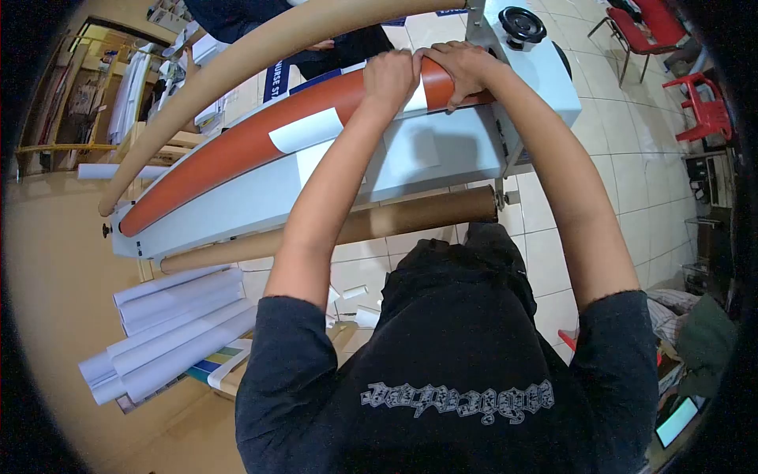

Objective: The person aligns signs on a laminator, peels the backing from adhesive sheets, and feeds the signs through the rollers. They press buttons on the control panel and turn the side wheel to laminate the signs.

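A laminating machine with a long orange-red roller [229,162] stretches across in front of me. My left hand [389,79] rests on top of the roller, its fingers curled over the far side and their tips hidden. Beside it my right hand [460,67] lies over the roller near its right end, thumb apart from the fingers. The two hands touch or nearly touch. Between them a white strip [414,101] shows against the roller. Left of my left wrist, a curved white sheet [306,131] lies along the roller. What my left fingers press or pinch is hidden.
A brown tube [260,47] arches above the roller, and a brown roll [410,217] hangs below. A black handwheel [522,28] tops the machine's right end. White paper rolls [181,324] lie at lower left. Red chairs [701,107] stand right. Another person [237,17] is beyond the machine.
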A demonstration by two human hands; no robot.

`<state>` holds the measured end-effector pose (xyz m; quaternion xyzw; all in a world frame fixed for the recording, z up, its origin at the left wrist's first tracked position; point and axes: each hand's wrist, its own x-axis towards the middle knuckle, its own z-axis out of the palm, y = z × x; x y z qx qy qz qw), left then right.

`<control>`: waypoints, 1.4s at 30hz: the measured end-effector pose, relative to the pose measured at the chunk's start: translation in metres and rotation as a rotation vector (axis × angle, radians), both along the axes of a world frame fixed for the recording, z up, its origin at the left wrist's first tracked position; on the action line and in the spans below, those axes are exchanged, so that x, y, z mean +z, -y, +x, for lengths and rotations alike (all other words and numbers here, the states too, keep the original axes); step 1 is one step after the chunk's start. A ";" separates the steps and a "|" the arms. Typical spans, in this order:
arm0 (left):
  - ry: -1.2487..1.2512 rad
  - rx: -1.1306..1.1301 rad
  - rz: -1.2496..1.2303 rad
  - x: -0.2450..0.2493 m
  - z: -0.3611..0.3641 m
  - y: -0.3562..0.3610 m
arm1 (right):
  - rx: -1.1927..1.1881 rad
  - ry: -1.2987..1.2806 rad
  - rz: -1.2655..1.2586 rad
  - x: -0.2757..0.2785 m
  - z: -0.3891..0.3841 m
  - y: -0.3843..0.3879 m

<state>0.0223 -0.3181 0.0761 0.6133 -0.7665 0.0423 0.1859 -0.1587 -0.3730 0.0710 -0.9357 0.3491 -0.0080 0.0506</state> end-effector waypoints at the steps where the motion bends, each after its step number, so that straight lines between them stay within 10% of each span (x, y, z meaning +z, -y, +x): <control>1: -0.013 0.009 0.060 -0.002 -0.002 -0.004 | -0.007 -0.003 -0.002 0.000 -0.001 0.001; 5: 0.013 -0.119 -0.365 -0.041 0.008 -0.002 | -0.012 -0.044 0.063 0.001 0.002 0.001; 10: 0.034 -0.003 0.140 -0.018 0.013 0.010 | -0.192 0.118 0.043 0.027 -0.007 -0.028; 16: 0.000 -0.024 0.139 -0.016 0.011 0.013 | -0.004 0.470 0.559 0.051 -0.044 -0.141; 26: 0.033 -0.003 0.213 -0.006 0.006 0.009 | -0.301 0.178 0.986 -0.048 -0.108 -0.255; 42: 0.041 0.031 0.312 0.003 0.007 0.023 | -0.426 0.322 1.079 -0.068 -0.118 -0.289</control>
